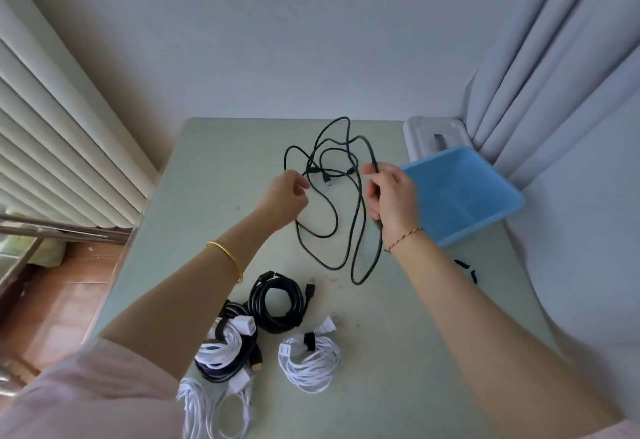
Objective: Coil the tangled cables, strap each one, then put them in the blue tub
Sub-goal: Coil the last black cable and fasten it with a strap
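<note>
Loose cable: the dark cable [362, 210] sprawls in tangled loops over the far middle of the table [214, 175], not yet coiled.
Right hand: the right hand [391, 196] is closed round a few of its strands, just beside the tub.
Left hand: the left hand [289, 196] pinches one strand in curled fingers.
Tub: the blue tub [478, 227] sits tilted at the table's right edge, toward the far corner.
Coiled cables: a black coil [277, 307] and a strapped white coil [311, 362] lie near the front edge, with more bundles [221, 348] to their left.
Straps: two black straps [467, 270] lie by the right edge.
</note>
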